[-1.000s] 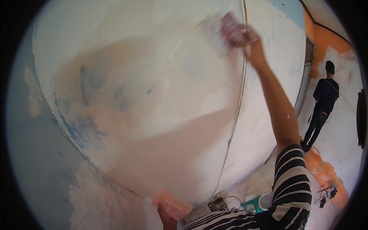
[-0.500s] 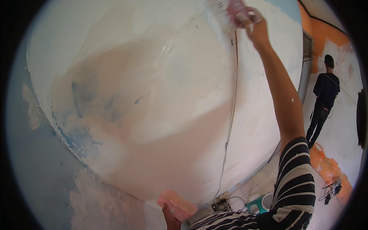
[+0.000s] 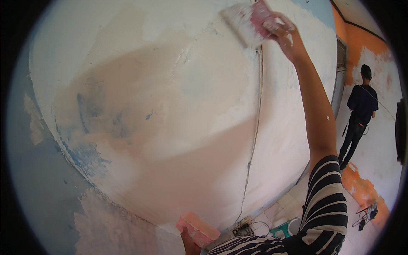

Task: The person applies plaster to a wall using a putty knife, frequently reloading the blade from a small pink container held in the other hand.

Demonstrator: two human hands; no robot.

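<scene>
High on the patchy wall (image 3: 204,106), my right hand (image 3: 287,36) is closed around a wide putty knife (image 3: 246,23). Its red grip and pale, filler-smeared blade lie against or very close to the wall, near the top of a hanging cable (image 3: 256,127). White smears show on my fingers. Low down in front of me, my left hand (image 3: 190,243) grips a pink, box-shaped container (image 3: 198,228) by its near left side. What lies inside it is hard to make out.
A person in dark clothes (image 3: 362,106) stands at the right, facing an orange and white wall. On the tiled floor below are a green and white tub (image 3: 291,227), a small device with wires (image 3: 243,229) and a dark corded object (image 3: 370,211).
My right hand and the putty knife have moved slightly downward, and the blade shows more fully. My left hand with the pink container has barely shifted. The other person's arms have moved a little.
</scene>
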